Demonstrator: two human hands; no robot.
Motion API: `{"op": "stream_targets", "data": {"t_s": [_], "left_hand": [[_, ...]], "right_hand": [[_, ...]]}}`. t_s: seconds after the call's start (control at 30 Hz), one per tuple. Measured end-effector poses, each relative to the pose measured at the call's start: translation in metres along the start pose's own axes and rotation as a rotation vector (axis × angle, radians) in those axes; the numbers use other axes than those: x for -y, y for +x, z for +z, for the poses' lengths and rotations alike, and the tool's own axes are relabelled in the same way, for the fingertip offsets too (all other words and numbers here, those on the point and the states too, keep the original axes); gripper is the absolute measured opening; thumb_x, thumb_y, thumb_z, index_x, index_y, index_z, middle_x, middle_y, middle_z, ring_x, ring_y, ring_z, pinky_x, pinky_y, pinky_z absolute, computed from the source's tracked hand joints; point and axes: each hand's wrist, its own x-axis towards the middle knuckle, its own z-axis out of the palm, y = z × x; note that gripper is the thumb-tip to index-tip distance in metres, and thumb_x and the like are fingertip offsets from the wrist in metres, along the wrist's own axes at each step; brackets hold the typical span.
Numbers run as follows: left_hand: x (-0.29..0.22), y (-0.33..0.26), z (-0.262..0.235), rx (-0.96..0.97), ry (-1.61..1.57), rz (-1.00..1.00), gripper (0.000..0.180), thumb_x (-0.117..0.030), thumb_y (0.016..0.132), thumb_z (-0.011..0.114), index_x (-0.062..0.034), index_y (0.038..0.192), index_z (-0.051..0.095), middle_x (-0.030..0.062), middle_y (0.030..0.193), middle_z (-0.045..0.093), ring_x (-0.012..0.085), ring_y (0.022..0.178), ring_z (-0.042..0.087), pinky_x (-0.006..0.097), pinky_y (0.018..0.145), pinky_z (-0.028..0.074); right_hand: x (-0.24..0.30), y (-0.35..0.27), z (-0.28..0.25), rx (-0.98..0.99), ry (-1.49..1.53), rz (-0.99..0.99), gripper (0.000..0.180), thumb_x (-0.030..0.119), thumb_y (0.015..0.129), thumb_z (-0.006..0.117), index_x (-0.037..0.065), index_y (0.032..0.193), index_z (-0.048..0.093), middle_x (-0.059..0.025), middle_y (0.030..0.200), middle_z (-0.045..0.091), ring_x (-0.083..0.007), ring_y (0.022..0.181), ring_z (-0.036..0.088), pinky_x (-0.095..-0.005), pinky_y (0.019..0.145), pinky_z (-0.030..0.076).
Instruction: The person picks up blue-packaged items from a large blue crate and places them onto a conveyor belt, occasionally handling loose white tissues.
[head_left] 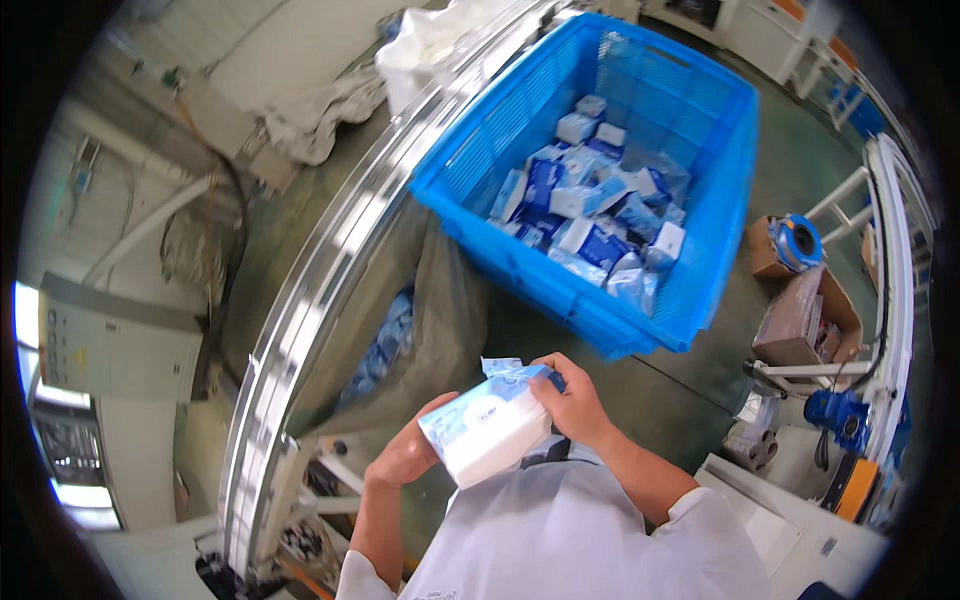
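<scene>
Rail of shiny silver metal (335, 240) curves down the left. Next, the left hand (405, 455) has its fingers against the left end of a white-and-light-blue, brick-shaped, plastic-wrapped pack (488, 415), held before a white shirt (550, 540). The right hand (574, 402) has fingers closed around its upper right end. Beyond, a large blue plastic crate (560, 297) contains blue-and-white packs (592, 245). Farther right sits an open brown cardboard box (785, 335).
</scene>
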Motion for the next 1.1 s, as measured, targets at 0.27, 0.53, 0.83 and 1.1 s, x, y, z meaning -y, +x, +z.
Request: {"op": "stream_targets", "data": {"t_s": [0.27, 0.53, 0.83, 1.1], "left_hand": [[0.070, -0.045, -0.036, -0.087, 0.086, -0.207, 0.080, -0.029, 0.076, 0.078, 0.0027, 0.139, 0.039, 0.0103, 0.128, 0.052, 0.0187, 0.118, 0.048, 0.032, 0.101, 0.037], [0.009, -0.061, -0.107, -0.182, 0.028, -0.041, 0.082, -0.026, 0.075, 0.080, 0.0056, 0.138, 0.038, 0.0113, 0.128, 0.052, 0.0192, 0.117, 0.050, 0.033, 0.102, 0.037], [-0.030, -0.032, -0.159, 0.265, 0.070, -0.222, 0.075, -0.037, 0.074, 0.078, 0.0032, 0.130, 0.048, 0.0109, 0.122, 0.055, 0.0185, 0.113, 0.051, 0.033, 0.096, 0.040], [-0.125, -0.012, -0.169, 0.652, 0.194, 0.009, 0.081, -0.016, 0.062, 0.086, 0.0012, 0.130, 0.046, 0.0123, 0.122, 0.057, 0.0235, 0.118, 0.053, 0.038, 0.100, 0.040]], "right_hand": [[-0.065, 0.041, 0.056, 0.144, -0.049, 0.228, 0.027, 0.024, 0.095, 0.050, -0.001, 0.090, 0.058, -0.0113, 0.078, 0.059, -0.0160, 0.072, 0.054, -0.0314, 0.069, 0.045], [-0.043, 0.117, 0.108, -0.113, -0.326, -0.198, 0.023, 0.020, 0.096, 0.050, 0.000, 0.085, 0.055, -0.0127, 0.068, 0.056, -0.0155, 0.059, 0.053, -0.0310, 0.055, 0.043], [-0.129, 0.134, 0.248, 0.343, 0.136, 0.481, 0.023, 0.025, 0.096, 0.053, 0.003, 0.090, 0.056, -0.0016, 0.064, 0.053, -0.0101, 0.047, 0.048, -0.0258, 0.040, 0.035], [-0.121, 0.136, 0.268, 0.209, 0.334, 0.627, 0.027, 0.028, 0.093, 0.057, 0.004, 0.106, 0.060, -0.0083, 0.085, 0.065, -0.0171, 0.076, 0.062, -0.0311, 0.069, 0.049]]}}
